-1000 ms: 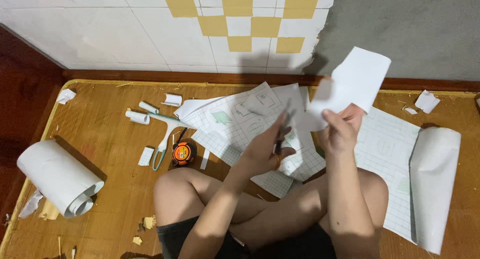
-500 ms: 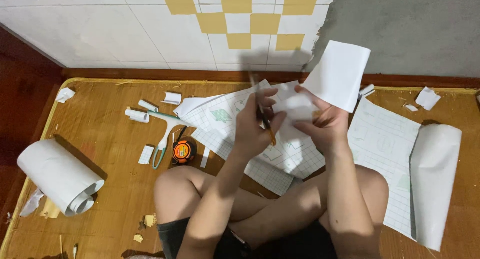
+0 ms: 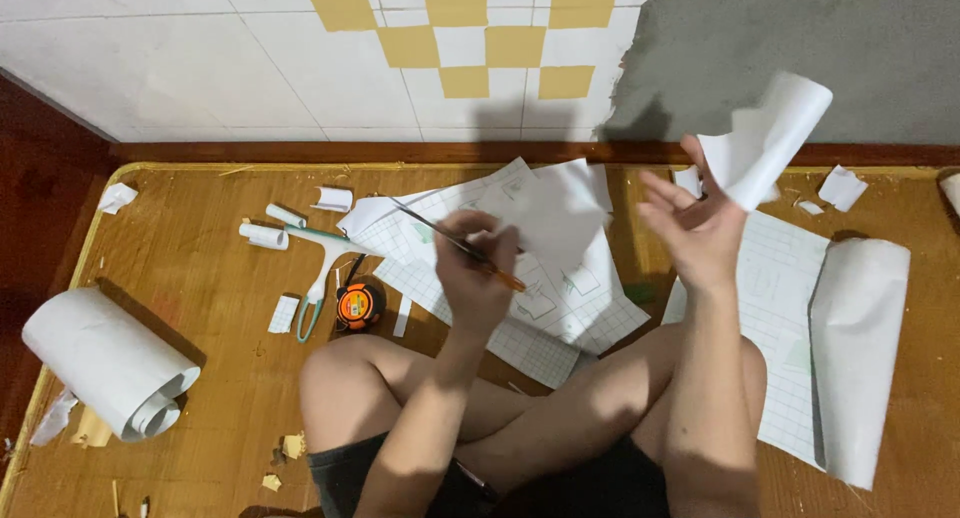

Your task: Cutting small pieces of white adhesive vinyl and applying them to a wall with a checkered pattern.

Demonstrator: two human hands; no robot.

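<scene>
White paper scrap [image 3: 770, 138] rests against spread right hand [image 3: 695, 228] fingers; left hand [image 3: 475, 273] fingers clamp scissors [image 3: 455, 243], blades forward.

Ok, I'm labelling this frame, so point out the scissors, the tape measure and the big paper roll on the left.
scissors [image 3: 470, 250], head view, on the blades beside the left hand's fingers.
tape measure [image 3: 357, 306], head view, middle of its orange case.
big paper roll [image 3: 100, 353], head view, middle of its white side.
</scene>
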